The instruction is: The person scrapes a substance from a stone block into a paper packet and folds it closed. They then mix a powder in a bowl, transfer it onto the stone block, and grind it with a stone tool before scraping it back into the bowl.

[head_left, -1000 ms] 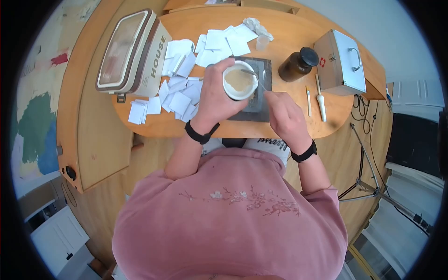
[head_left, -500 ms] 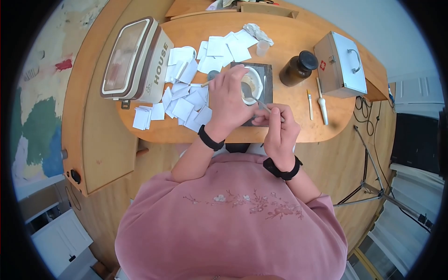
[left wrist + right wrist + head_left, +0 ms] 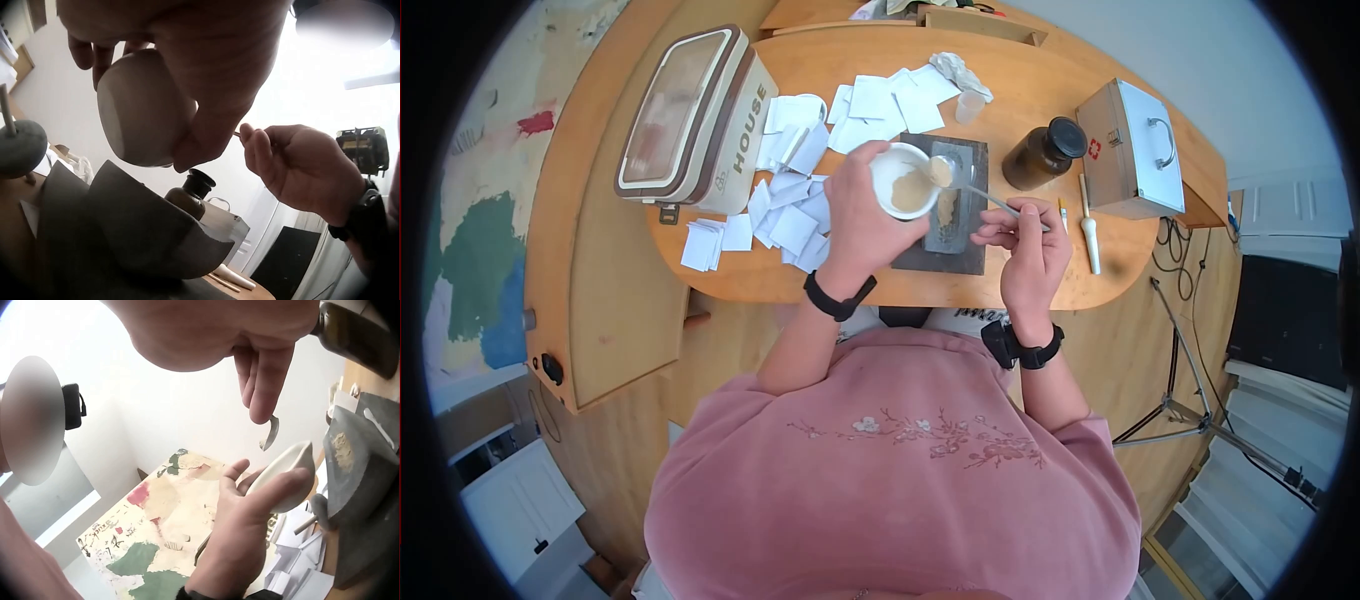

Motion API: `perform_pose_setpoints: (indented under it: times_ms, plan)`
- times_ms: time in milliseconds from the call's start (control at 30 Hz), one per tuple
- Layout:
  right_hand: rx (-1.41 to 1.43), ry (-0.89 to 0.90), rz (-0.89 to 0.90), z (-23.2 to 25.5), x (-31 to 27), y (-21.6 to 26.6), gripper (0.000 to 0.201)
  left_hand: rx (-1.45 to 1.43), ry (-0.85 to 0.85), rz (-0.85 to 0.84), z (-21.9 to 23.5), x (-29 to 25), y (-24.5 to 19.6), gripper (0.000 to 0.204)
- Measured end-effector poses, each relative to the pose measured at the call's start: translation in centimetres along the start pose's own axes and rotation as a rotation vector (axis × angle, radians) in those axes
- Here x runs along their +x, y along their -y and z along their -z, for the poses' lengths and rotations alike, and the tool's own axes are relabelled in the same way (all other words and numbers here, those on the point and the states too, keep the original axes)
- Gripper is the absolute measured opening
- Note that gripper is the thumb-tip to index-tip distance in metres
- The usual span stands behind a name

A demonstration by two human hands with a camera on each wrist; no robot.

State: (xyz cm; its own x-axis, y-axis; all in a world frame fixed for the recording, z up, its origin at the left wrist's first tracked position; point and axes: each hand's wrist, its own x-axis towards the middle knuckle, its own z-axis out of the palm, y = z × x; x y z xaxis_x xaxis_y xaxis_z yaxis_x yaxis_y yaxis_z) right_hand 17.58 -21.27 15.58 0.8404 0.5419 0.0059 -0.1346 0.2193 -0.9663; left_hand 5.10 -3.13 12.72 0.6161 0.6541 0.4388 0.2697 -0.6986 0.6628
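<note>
My left hand (image 3: pixel 855 215) grips a white bowl (image 3: pixel 886 165), tilted, with beige powder (image 3: pixel 914 192) lying on one side of it. In my right hand (image 3: pixel 1032 255) a metal spoon (image 3: pixel 1002 206) is pinched by its handle, its tip heaped with powder beside the bowl's rim. Under both sits a dark grey grinding trough (image 3: pixel 972 240) with more beige powder (image 3: pixel 946 215) along its groove. The left wrist view shows a grey grinding wheel (image 3: pixel 24 150) with a wooden handle through it; my left hand hides it in the head view.
White paper squares (image 3: pixel 793 232) lie scattered at the left, beside a cream storage box (image 3: pixel 745 150) marked HOUSE. Right of the trough stand a brown glass jar (image 3: pixel 1032 162), a silver case (image 3: pixel 1135 160) and a white-handled tool (image 3: pixel 1090 235). A small plastic cup (image 3: pixel 969 106) stands behind.
The spoon has dipped into the bowl and come out to the right, now loaded with powder. My left hand has moved slightly left and tilted the bowl; my right hand has shifted right.
</note>
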Motion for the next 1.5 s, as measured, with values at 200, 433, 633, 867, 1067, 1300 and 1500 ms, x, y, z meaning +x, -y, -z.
perform_pose_setpoints:
  times_ms: [200,433,633,867,1067,1300,1500]
  plan:
    - [-0.454,0.078,0.249,1.8,-0.2,-1.4,0.02,-0.184,-0.073,0.102,1.1,0.5,4.0,0.097]
    - [-0.955,0.262,0.598,2.8,-0.7,-2.3,0.018,-0.197,-0.15,0.12,2.5,0.8,4.6,0.093]
    - [-0.983,0.276,0.687,3.0,-1.0,-2.5,0.024,-0.183,-0.112,0.083,2.5,0.7,4.7,0.095]
    - [-0.829,0.153,0.572,4.1,-1.7,-2.4,0.022,-0.11,0.049,0.003,2.8,1.1,0.7,0.095]
    - [-0.255,-0.227,0.582,8.6,-3.0,-0.5,0.02,-0.187,0.176,-0.12,-2.1,0.4,-7.0,0.095]
    - [-0.421,-0.348,0.475,13.9,-4.7,1.1,0.02,-0.309,0.383,-0.067,-12.5,-3.8,-12.0,0.089]
    - [-0.45,-0.21,0.197,15.5,-3.3,-3.4,0.026,-0.216,0.314,-0.122,-16.2,-5.1,-11.6,0.092]
